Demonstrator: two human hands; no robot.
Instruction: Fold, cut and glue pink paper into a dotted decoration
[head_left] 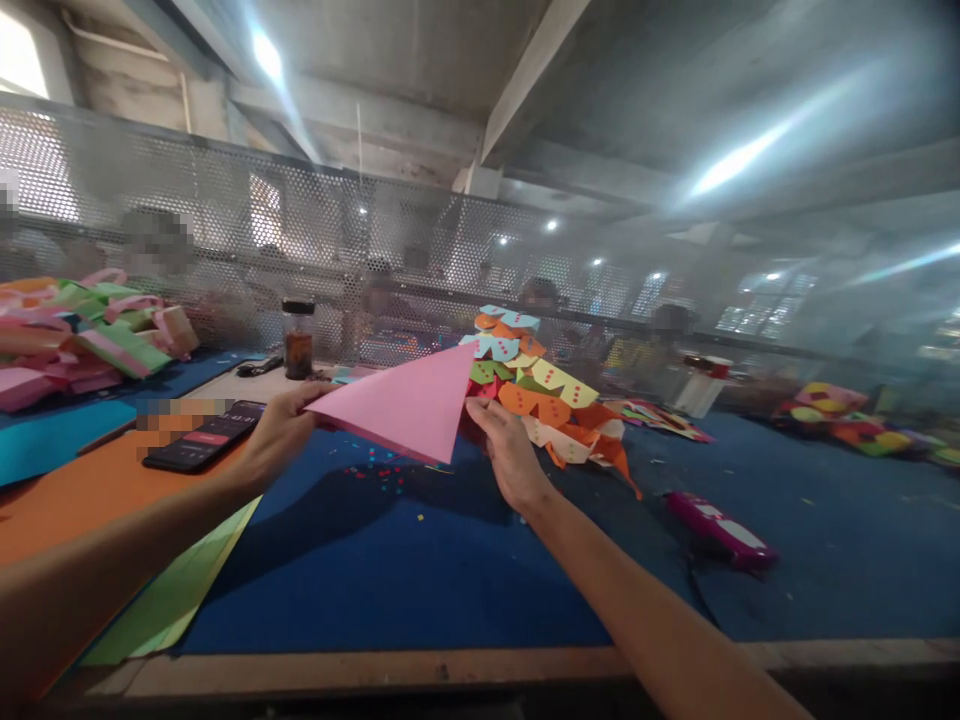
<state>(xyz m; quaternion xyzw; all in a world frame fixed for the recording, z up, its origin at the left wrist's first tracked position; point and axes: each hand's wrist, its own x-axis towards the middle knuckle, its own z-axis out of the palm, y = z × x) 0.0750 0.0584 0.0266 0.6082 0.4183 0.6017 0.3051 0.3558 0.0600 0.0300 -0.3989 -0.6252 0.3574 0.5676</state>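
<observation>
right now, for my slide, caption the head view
Left hand grips a pink paper sheet by its corner, right hand at the opposite edge, above a blue tabletop.

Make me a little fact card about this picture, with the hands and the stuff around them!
Left hand: holding a corner of the pink paper
Right hand: at the paper's right edge; grip unclear
Paper: raised above the blue table
Beyond: colourful paper pile
Left side: phone, lidded jar
Right side: purple object
</observation>
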